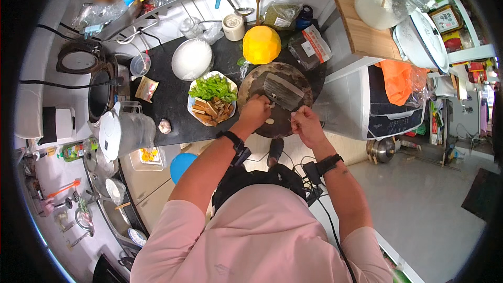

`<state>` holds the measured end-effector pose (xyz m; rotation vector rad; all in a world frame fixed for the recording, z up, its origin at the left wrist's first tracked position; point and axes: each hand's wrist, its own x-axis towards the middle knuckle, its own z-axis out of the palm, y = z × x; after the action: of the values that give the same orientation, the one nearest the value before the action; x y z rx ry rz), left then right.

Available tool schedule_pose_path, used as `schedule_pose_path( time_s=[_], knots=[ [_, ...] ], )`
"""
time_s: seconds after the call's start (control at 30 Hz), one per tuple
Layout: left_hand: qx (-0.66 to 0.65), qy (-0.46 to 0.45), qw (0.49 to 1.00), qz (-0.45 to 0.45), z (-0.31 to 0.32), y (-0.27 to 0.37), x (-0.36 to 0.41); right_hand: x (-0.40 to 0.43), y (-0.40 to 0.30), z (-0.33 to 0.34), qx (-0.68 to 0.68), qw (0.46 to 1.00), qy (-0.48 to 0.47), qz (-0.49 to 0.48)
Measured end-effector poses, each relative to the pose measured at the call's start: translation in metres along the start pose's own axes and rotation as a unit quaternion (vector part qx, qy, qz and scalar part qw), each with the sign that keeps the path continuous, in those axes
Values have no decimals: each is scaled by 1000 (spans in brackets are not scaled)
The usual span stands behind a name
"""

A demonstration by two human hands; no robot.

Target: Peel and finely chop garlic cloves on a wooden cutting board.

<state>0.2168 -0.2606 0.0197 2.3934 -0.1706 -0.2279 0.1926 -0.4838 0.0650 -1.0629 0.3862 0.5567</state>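
My left hand [257, 111] is over the left side of a round wooden chopping board [251, 75], its fingertips pinched on a small pale piece [271, 105], possibly garlic. Over the board's right edge, my right hand [305, 123] has its fingers drawn together; whether anything small is between them is too fine to tell. A cleaver [283, 91] lies flat on the board beyond both hands. One peeled garlic clove [269, 121] rests on the board between them. Left of the board, a plate [190, 104] holds cut green peppers [212, 88] and brown strips [212, 111], perhaps dried tofu.
A garlic bulb [165, 126] sits near the front edge of the black counter [177, 135]. Behind the board stand a peeled yellow squash or melon [262, 45] and a bagged dark block [304, 52]. A white bowl [192, 59] and water pitcher [129, 129] are leftward. Cables [332, 220] hang by my right arm.
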Motion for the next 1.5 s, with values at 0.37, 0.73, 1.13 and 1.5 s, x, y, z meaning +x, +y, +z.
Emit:
schedule_pose_path(
  time_s=[0.37, 0.73, 1.13, 1.5],
  knots=[
    [-703, -80, 681, -188, -56, 64, -28, -35, -46, 82, -462, 824, -27, -326],
    [-737, -100, 662, -97, -87, 60, -50, -37, -62, 102, -526, 725, -87, -436],
    [-744, -59, 665, -45, -79, 65, -56, -42, -56, 107, -272, 942, -89, -173],
    [-726, -75, 682, -44, -86, 79, -57, -45, -56, 96, -425, 814, -65, -391]
  ],
)
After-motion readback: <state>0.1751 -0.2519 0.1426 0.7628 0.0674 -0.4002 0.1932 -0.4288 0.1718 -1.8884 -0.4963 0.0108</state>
